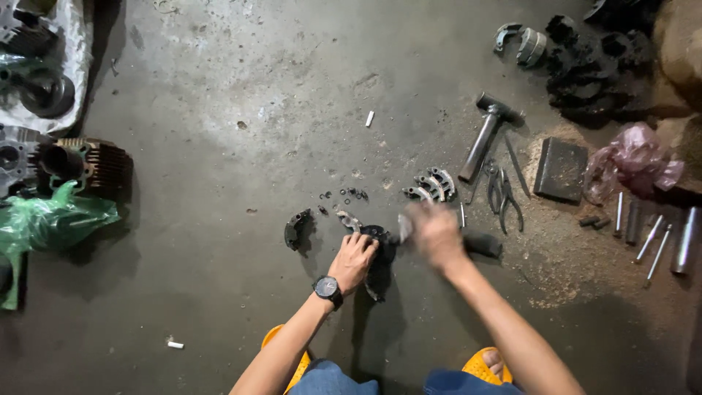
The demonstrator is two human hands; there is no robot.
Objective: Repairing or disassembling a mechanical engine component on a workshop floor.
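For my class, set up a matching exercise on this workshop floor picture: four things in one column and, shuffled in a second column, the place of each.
Things:
1. hammer
2. green bag
3. watch
4. metal rods

Places:
A. on the left wrist
B. at the far right, on the sawdust
C. at the left edge, below a finned engine part
D. right of centre, above the pliers

Pairs: 1-D, 2-C, 3-A, 4-B
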